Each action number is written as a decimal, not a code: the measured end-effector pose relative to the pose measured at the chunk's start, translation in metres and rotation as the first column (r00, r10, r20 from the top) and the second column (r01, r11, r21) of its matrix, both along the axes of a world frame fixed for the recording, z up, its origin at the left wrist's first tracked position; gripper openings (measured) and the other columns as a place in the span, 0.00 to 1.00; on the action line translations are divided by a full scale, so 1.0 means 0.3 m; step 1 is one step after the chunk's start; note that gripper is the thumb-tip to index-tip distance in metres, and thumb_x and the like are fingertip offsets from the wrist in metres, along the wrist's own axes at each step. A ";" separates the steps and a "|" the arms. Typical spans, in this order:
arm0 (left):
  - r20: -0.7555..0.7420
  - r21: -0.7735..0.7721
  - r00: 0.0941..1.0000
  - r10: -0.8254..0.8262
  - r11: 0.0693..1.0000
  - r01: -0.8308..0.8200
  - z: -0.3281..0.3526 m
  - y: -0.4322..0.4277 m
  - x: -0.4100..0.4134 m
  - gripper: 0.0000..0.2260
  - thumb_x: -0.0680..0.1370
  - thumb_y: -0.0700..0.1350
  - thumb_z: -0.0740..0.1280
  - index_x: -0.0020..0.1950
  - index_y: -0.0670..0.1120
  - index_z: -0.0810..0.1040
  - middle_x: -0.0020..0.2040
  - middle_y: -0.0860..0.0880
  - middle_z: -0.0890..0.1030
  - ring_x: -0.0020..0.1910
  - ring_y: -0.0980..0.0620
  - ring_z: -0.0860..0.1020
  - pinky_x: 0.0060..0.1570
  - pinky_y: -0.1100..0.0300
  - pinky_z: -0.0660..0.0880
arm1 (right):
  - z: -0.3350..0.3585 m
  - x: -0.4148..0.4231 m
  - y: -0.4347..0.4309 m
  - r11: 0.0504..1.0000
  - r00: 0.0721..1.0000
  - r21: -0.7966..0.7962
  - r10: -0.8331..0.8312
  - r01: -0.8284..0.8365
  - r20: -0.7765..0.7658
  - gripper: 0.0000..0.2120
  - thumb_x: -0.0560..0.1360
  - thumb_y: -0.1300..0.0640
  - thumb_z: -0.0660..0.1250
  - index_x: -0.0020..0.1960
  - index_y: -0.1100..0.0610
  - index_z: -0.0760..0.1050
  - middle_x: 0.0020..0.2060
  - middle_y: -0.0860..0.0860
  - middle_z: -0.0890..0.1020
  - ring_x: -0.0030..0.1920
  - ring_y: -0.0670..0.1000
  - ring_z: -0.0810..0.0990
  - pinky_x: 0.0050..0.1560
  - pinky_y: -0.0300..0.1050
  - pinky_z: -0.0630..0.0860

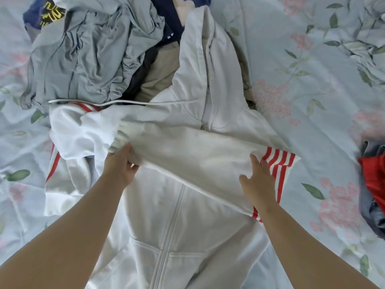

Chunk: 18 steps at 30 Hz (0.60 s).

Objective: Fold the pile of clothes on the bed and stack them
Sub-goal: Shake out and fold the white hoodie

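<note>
A white zip hoodie (177,215) with red stripes lies front-up on the bed, its hood pointing away from me. Its right sleeve (187,151) is folded across the chest. My left hand (120,163) grips that sleeve near the ribbed cuff, fingers curled under the cloth. My right hand (258,178) lies flat with straight fingers on the sleeve's shoulder end, beside the red stripes. The unfolded pile (93,53) sits beyond the hoodie: a grey garment, a navy one with yellow print, a tan one.
The bed is covered by a pale blue sheet with pink flowers (312,101). A red and grey bundle of clothes (373,188) lies at the right edge. The hoodie's other sleeve (62,163) lies crumpled at the left.
</note>
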State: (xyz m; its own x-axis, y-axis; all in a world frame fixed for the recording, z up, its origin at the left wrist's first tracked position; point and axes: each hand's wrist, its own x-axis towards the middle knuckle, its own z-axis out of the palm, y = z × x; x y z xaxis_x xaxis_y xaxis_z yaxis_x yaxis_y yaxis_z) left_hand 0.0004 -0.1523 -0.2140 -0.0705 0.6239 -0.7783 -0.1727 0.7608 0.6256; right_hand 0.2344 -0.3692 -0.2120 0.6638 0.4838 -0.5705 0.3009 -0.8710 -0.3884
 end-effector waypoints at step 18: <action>-0.596 -0.145 0.802 -0.039 0.988 -0.059 -0.071 0.312 -0.480 0.29 0.75 0.49 0.65 0.74 0.45 0.60 0.70 0.43 0.65 0.61 0.43 0.69 0.54 0.52 0.73 | -0.014 -0.573 0.457 0.982 0.959 -0.010 0.180 -0.187 -0.220 0.30 0.78 0.54 0.59 0.77 0.45 0.52 0.76 0.49 0.56 0.74 0.54 0.57 0.72 0.50 0.56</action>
State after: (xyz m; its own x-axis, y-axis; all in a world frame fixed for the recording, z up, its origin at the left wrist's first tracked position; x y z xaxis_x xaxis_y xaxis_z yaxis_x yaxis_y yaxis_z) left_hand -0.1435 -0.0588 -0.2354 -0.5562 0.5008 -0.6632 0.1880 0.8532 0.4866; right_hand 0.0625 -0.2320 -0.2161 0.4238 0.5661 -0.7071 0.3681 -0.8209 -0.4366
